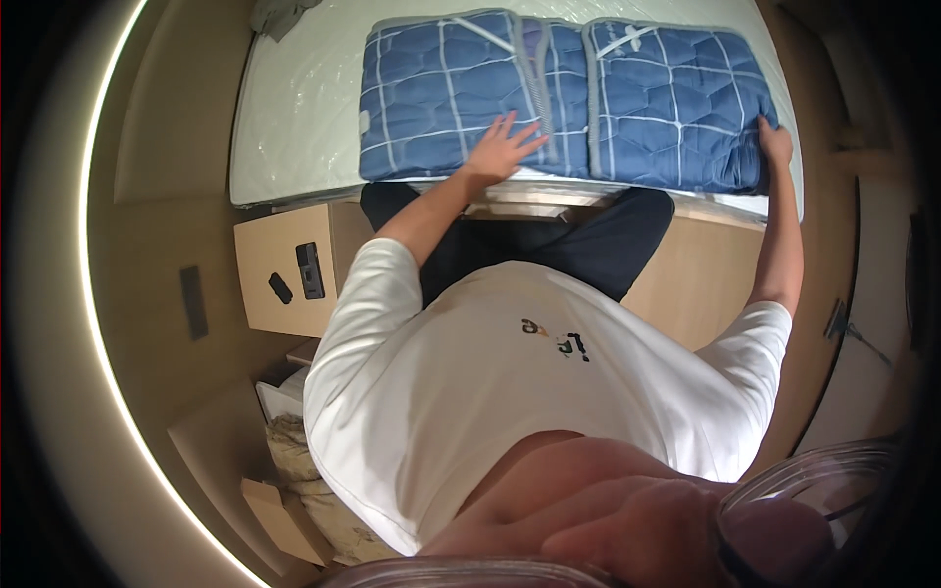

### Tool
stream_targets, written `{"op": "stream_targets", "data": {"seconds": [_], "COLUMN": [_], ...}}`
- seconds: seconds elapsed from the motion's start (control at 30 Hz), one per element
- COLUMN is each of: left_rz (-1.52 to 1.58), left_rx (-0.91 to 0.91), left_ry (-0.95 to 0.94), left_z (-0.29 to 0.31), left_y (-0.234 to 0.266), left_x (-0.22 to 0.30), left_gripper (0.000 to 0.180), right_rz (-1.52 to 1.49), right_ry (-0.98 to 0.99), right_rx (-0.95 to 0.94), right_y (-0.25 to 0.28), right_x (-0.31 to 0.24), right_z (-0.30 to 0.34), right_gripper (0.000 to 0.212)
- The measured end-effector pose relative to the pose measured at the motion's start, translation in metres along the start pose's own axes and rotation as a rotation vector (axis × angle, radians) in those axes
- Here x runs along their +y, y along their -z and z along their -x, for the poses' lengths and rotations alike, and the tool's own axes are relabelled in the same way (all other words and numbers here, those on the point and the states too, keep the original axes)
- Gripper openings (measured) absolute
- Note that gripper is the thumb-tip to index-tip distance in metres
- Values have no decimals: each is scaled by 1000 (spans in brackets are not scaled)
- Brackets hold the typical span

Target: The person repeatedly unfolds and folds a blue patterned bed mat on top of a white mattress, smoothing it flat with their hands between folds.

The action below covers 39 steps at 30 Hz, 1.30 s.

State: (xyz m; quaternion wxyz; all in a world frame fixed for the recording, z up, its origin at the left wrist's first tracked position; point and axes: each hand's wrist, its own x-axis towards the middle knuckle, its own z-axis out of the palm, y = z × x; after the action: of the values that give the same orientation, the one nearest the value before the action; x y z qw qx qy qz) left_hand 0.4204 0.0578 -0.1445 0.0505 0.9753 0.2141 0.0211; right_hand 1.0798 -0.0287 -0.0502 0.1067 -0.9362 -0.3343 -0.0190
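A blue quilted mattress pad (676,108) with a white grid pattern and grey edging lies across the bed in front of me. Its two sides are folded inward, and a narrow strip shows between the folded edges. White straps cross its far corners. My left hand (505,151) rests on the left fold near its inner edge, fingers spread. At the pad's right edge, my right hand (775,142) is closed on the fabric, with part of its fingers hidden.
Under the pad is a mattress (294,118) in clear plastic wrap. A wooden nightstand (257,250) at the left holds a dark phone-like device (310,270) and a small black object (280,288). Behind these stands an open cardboard box (284,519).
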Motion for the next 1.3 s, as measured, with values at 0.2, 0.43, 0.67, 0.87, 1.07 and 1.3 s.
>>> {"op": "stream_targets", "data": {"seconds": [0.2,0.43,0.67,0.87,1.07,1.3], "left_rz": [2,87,205,162,1206,1023], "left_rx": [71,255,174,452,1151,615], "left_ry": [114,234,480,619,1095,1094], "left_z": [-23,67,184,263,238,150], "left_y": [-2,-10,-17,-43,-4,68], "left_x": [24,12,-30,-48,-135,-196], "left_gripper": [91,79,47,36,53,66], "right_rz": [-320,-689,-536,-885,-459,-715], "right_ry": [346,479,709,1265,653,15], "right_rx": [-164,-347,-553,-259,197,-373], "right_y": [140,160,-95,-78,-61,-136], "right_x": [-221,-485,-617,-538,-356,-259], "right_z": [114,302,479,504,380,359], "right_gripper": [86,71,46,15,30,96]}}
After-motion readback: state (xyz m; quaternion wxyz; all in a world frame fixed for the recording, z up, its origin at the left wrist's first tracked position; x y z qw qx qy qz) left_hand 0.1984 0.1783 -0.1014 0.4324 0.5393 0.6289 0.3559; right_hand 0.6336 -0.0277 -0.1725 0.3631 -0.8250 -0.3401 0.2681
